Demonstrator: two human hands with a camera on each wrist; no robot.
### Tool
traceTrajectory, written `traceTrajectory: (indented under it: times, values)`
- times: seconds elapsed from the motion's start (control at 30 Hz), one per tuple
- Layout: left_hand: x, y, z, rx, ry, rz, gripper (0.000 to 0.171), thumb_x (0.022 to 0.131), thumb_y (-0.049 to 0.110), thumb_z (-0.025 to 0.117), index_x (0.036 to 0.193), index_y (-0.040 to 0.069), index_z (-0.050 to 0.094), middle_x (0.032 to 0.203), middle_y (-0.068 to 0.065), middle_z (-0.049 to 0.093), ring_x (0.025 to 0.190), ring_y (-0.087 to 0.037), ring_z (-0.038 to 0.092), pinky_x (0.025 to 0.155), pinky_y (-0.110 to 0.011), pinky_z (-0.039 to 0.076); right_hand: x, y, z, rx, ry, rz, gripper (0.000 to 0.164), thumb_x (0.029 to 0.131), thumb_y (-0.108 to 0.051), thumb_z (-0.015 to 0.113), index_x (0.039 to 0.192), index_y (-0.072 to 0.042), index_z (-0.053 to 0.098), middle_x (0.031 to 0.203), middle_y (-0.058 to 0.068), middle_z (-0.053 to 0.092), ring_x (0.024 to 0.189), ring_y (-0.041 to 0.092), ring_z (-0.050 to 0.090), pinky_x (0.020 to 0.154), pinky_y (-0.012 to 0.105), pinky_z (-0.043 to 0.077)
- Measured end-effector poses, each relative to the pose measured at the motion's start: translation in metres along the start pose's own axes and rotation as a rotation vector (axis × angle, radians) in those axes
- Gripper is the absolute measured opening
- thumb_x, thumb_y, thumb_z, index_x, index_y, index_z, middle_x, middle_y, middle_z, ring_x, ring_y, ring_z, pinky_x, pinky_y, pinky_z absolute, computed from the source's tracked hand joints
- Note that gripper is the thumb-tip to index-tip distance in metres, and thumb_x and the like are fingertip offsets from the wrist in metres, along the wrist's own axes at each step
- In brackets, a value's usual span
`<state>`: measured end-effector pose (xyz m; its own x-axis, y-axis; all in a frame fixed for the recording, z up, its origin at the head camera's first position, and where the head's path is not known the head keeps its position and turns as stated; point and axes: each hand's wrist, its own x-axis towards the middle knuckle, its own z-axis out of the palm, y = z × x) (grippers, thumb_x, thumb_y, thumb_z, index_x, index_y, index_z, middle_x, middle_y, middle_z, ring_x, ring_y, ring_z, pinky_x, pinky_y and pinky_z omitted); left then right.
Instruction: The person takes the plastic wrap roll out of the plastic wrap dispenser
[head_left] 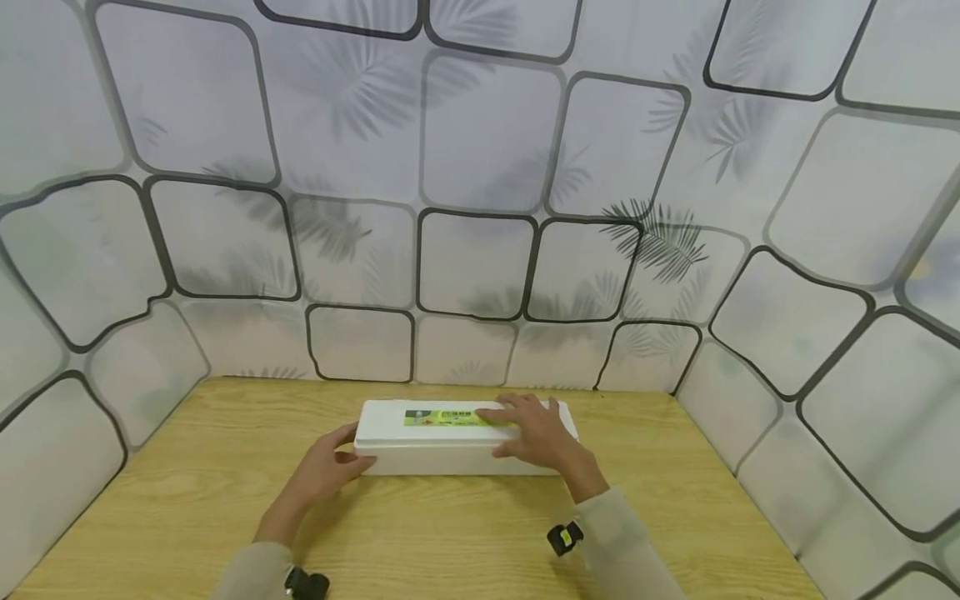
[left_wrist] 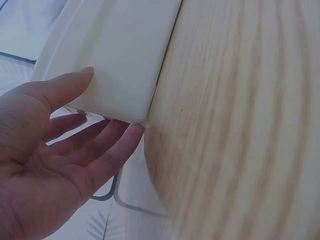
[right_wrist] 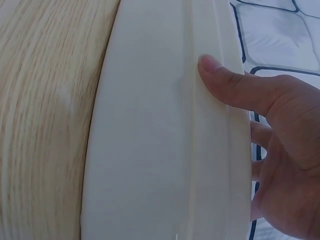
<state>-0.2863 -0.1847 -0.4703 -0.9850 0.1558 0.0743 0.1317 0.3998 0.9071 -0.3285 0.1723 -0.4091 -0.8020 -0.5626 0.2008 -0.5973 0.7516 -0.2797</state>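
Note:
A long white lidded box (head_left: 457, 461) lies crosswise on the table, its lid (head_left: 382, 427) seated on top. A green and yellow label (head_left: 442, 418) shows on the lid, partly covered by the right fingers. My left hand (head_left: 324, 468) holds the box's left end. In the left wrist view, the thumb (left_wrist: 75, 85) is against the front face and the fingers bend around the end. My right hand (head_left: 542, 435) grips the lid toward its right side, fingers spread over the top. In the right wrist view, its thumb (right_wrist: 220, 80) presses the lid's front edge.
The wood-grain table (head_left: 427, 533) extends around the box on all sides. Patterned cloth (head_left: 487, 142) with rounded squares and leaf prints rises behind the table and along both sides. A small black device (head_left: 564, 537) is strapped at the right wrist, another (head_left: 307, 583) at the left.

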Motion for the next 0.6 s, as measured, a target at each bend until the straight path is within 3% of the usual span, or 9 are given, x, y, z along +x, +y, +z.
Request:
traceTrajectory:
  times: [0.6]
  values:
    - [-0.0018, 0.0027, -0.0002, -0.022, -0.012, 0.019, 0.069, 0.098, 0.012, 0.071, 0.153, -0.010, 0.036, 0.148, -0.040, 0.046, 0.116, -0.047, 0.068, 0.083, -0.041, 0.065, -0.0099, 0.0040, -0.0049, 0.012, 0.064, 0.028, 0.061, 0.085, -0.032, 0.084, 0.142, -0.031, 0.064, 0.156, 0.010, 0.053, 0.140, 0.041, 0.049, 0.110, 0.087, 0.020]
